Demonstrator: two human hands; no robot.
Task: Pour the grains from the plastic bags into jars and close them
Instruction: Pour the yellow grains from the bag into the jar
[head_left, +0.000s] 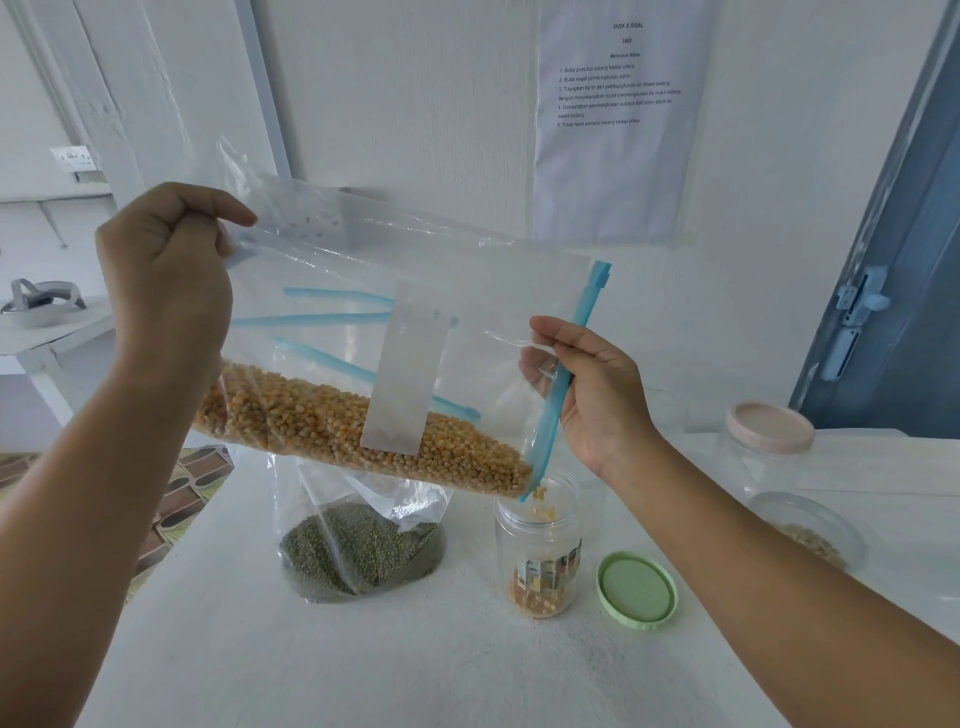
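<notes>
A clear zip bag of yellow corn kernels is tilted in the air above the table, its blue zip edge lowest at the right. My left hand pinches the bag's raised far corner. My right hand grips the blue zip mouth. Kernels spill from the low corner into an open clear jar that stands below, with a little corn at its bottom. The jar's green lid lies flat on the table to its right. A second bag with green beans sits behind and left of the jar.
A clear jar with a pink lid stands at the back right. In front of it lies another clear container holding some grains. The white table ends at the left, where a patterned floor shows. A paper sheet hangs on the wall.
</notes>
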